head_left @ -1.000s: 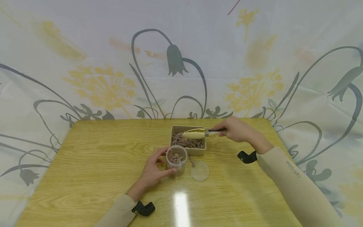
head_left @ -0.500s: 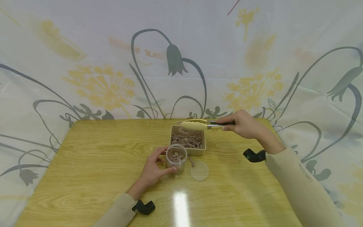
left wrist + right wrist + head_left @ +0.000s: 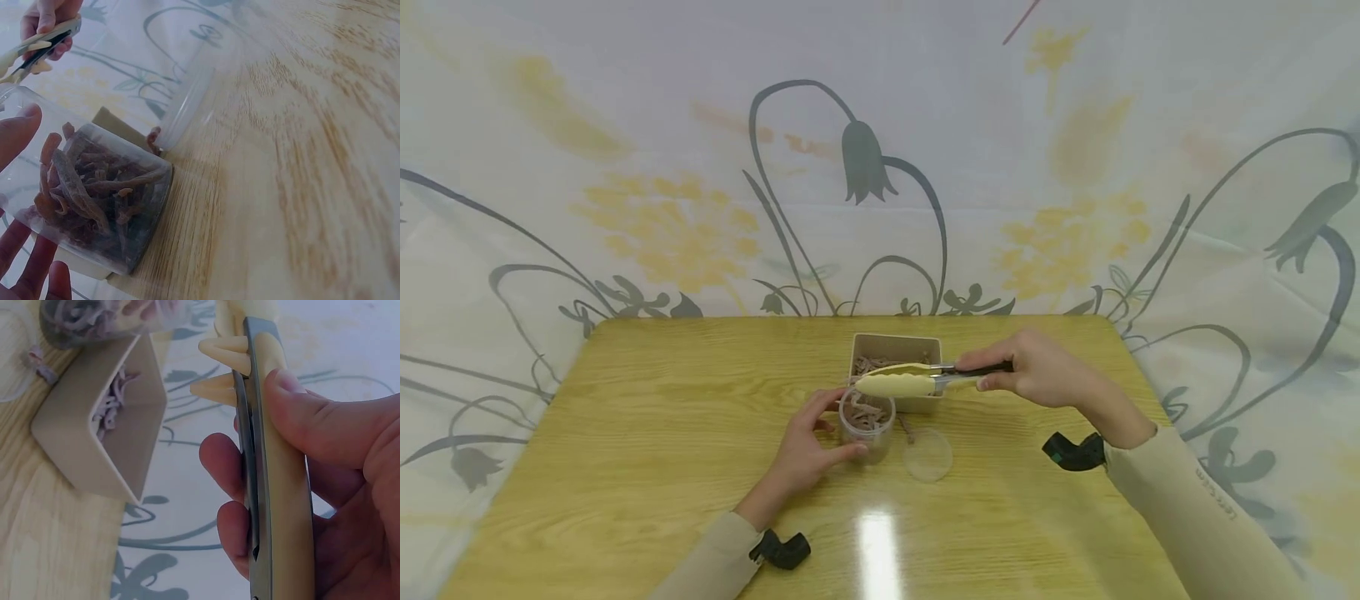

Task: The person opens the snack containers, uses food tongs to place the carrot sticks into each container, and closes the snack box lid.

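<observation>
My left hand point(image 3: 805, 450) holds a clear plastic jar point(image 3: 876, 447) around its side, thumb in front and fingers behind. Brownish dried strips point(image 3: 87, 187) fill part of the jar in the left wrist view. With my right hand point(image 3: 1041, 371) I grip tongs point(image 3: 898, 384) that have cream scalloped heads and metal-and-black handles. The tong heads are over the jar's mouth and overlap its far rim in the head view. Just behind the jar stands a beige rectangular box point(image 3: 75, 431) with more strips point(image 3: 114, 403) in it, partly hidden by the tongs.
A round clear lid point(image 3: 927, 457) lies on the wooden table point(image 3: 700, 417) right of the jar, with one loose strip point(image 3: 906, 428) at its edge. Behind the table hangs a flower-printed cloth point(image 3: 865, 233).
The tongs rose out of the box, then came down and toward the jar. A pale strip shows higher inside the jar now. My left hand and the jar have stayed put.
</observation>
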`<action>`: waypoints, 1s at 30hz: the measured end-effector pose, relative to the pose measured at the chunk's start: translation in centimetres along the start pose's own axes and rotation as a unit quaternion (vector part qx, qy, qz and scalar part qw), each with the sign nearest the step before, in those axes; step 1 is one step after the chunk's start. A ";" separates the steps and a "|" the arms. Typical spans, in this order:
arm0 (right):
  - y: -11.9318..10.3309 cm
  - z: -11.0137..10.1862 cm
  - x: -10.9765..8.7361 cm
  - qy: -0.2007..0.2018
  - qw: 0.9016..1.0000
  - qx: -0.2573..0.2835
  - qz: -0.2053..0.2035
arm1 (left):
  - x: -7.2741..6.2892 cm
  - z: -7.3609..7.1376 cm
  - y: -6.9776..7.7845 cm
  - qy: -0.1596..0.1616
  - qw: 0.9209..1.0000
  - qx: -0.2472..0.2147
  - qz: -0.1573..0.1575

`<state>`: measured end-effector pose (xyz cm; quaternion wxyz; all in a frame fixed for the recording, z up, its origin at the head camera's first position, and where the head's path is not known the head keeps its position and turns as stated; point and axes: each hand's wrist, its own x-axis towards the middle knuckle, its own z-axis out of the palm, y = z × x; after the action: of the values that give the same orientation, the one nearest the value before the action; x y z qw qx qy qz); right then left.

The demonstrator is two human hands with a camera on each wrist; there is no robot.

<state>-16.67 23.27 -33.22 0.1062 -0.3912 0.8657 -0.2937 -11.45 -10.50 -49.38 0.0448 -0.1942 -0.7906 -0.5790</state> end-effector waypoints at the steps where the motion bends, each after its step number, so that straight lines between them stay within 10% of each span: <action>1: 0.0 0.1 0.0 -0.005 1.000 0.002 -0.001 | -0.1 0.0 0.0 0.002 1.000 0.002 -0.003; 11: -0.6 0.4 0.2 -0.041 0.999 -0.021 0.002 | -0.2 0.1 1.8 0.016 1.000 0.009 0.002; 30: -0.8 -0.2 -0.1 -0.053 0.998 -0.045 0.009 | -0.1 -0.1 -0.2 0.000 1.000 0.015 0.001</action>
<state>-16.16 23.03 -32.59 0.1370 -0.4032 0.8745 -0.2321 -11.45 -10.66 -49.57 0.0488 -0.1944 -0.7987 -0.5673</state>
